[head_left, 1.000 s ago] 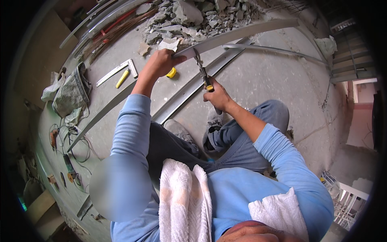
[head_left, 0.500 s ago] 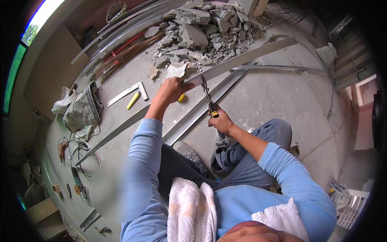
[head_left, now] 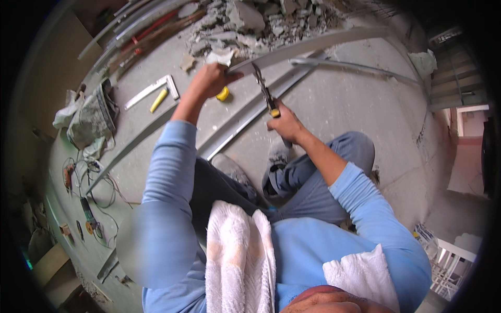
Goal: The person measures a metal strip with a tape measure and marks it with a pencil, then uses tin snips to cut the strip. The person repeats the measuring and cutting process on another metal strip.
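A long grey metal channel (head_left: 302,47) runs across in front of me, from the lower left to the far right. My left hand (head_left: 210,81) grips it near its middle, with the fingers partly hidden behind it. In my right hand (head_left: 288,123) are tin snips (head_left: 268,97) with black and yellow handles, their jaws at the channel's near edge. Whether the jaws bite into the metal I cannot tell. Below, a second metal channel (head_left: 245,112) lies on the floor. A yellow tape measure (head_left: 223,94) sits beside my left hand.
Broken concrete (head_left: 245,21) is heaped at the far side. To the left lie a metal square (head_left: 151,91), a yellow utility knife (head_left: 158,100), a grey sack (head_left: 93,117) and a corded angle grinder (head_left: 90,219). A white plastic chair (head_left: 451,261) stands at the lower right.
The whole view has shifted, so the floor things sit higher and further left. More of the yellow tape measure shows. Both hands keep their hold on the channel and the tin snips.
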Motion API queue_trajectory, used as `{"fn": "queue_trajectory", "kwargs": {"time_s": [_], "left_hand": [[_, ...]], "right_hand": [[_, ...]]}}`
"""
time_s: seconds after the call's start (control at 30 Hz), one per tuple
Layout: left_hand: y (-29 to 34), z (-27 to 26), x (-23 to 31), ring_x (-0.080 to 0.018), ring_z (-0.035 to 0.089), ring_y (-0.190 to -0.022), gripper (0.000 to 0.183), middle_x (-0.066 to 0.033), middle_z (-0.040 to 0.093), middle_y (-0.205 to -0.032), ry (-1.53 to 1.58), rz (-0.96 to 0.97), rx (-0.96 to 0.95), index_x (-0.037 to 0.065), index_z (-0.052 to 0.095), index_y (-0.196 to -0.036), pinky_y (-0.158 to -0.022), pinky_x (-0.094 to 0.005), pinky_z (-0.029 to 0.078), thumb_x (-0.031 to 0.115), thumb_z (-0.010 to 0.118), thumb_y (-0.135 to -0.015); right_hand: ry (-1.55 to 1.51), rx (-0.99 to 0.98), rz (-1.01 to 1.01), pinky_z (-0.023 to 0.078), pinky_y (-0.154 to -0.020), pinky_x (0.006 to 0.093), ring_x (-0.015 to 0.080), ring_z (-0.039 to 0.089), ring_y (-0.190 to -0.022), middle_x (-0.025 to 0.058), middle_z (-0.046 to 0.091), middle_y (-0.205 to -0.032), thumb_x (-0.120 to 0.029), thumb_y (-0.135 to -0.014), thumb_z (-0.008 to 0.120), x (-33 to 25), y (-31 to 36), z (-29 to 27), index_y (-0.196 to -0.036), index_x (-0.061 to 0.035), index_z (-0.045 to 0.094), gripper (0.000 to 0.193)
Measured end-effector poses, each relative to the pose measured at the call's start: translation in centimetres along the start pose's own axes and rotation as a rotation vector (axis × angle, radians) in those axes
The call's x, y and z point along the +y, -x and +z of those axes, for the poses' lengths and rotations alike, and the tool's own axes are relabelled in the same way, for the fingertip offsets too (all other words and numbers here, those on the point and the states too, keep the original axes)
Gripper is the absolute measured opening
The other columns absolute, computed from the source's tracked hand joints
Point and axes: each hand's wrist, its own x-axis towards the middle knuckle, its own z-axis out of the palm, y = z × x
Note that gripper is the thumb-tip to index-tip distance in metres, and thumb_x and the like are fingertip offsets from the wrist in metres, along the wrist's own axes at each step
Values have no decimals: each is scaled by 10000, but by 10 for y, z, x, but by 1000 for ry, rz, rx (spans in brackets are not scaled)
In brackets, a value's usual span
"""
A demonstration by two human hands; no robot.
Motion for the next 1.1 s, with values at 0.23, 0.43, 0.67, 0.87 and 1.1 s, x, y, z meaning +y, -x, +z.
{"fn": "queue_trajectory", "kwargs": {"time_s": [0.23, 0.43, 0.67, 0.87, 1.1], "left_hand": [[1, -4, 4, -342, 661, -731, 600, -215, 686, -809, -23, -58, -56, -2, 754, -1012, -696, -452, 512, 583, 654, -924], [0, -1, 3, -357, 675, -723, 597, -201, 708, -825, -33, -29, 0, 21, 770, -957, -679, -458, 523, 606, 665, -899], [-2, -2, 2, -286, 670, -670, 617, -163, 706, -786, -45, -40, -32, 0, 773, -968, -643, -428, 531, 603, 655, -916], [-1, -4, 3, -277, 671, -650, 605, -162, 707, -784, -88, -22, -33, 4, 777, -981, -622, -410, 533, 592, 647, -923], [-1, -4, 4, -281, 683, -660, 620, -166, 711, -796, -114, 19, -12, 6, 772, -1013, -613, -409, 533, 603, 629, -922]], "right_hand": [[25, -27, 16, 522, -811, 377, 267, 631, -884, 165, 644, -953, -135, -702, 694, -4, -1, -4, -1357, 9, 504, 698], [31, -22, 16, 522, -818, 382, 278, 638, -881, 169, 647, -937, -141, -706, 691, -5, 0, -4, -1344, 17, 500, 685], [136, 2, 3, 522, -849, 405, 333, 657, -926, 210, 666, -978, -167, -711, 695, -10, 0, -6, -1310, 11, 521, 648], [196, 40, -4, 516, -885, 424, 370, 661, -985, 232, 676, -1020, -190, -723, 685, -13, 2, -5, -1313, 4, 530, 640], [256, 66, -11, 507, -923, 438, 404, 645, -1046, 256, 664, -1086, -216, -735, 684, -12, 1, -3, -1307, -9, 538, 625]]}}
